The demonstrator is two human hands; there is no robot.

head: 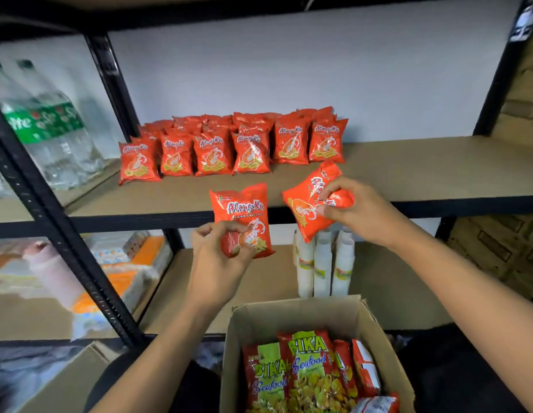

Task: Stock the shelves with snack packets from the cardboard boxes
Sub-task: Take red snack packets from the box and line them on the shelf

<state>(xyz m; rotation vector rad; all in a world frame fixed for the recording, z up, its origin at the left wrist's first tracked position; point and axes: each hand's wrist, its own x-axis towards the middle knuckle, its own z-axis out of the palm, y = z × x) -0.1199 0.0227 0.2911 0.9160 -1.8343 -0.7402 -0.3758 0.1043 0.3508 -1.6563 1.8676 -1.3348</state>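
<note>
Nearest, green-and-red packets [310, 371] are packed in an open cardboard box [289, 311]. Above it, an upright orange packet [244, 208] is gripped at its lower end by the curled left hand [217, 260], while a tilted orange packet [304, 213] is pinched by the right hand [359, 211], both just before the shelf [408, 171] edge. Farther back, rows of matching packets [229, 144] are stood on that shelf.

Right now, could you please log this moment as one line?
left hand: grips upright Alang-Ku packet | right hand: grips tilted Alang-Ku packet | shelf: Alang-Ku rows standing | cardboard box: Bika Seafood packets inside
</note>
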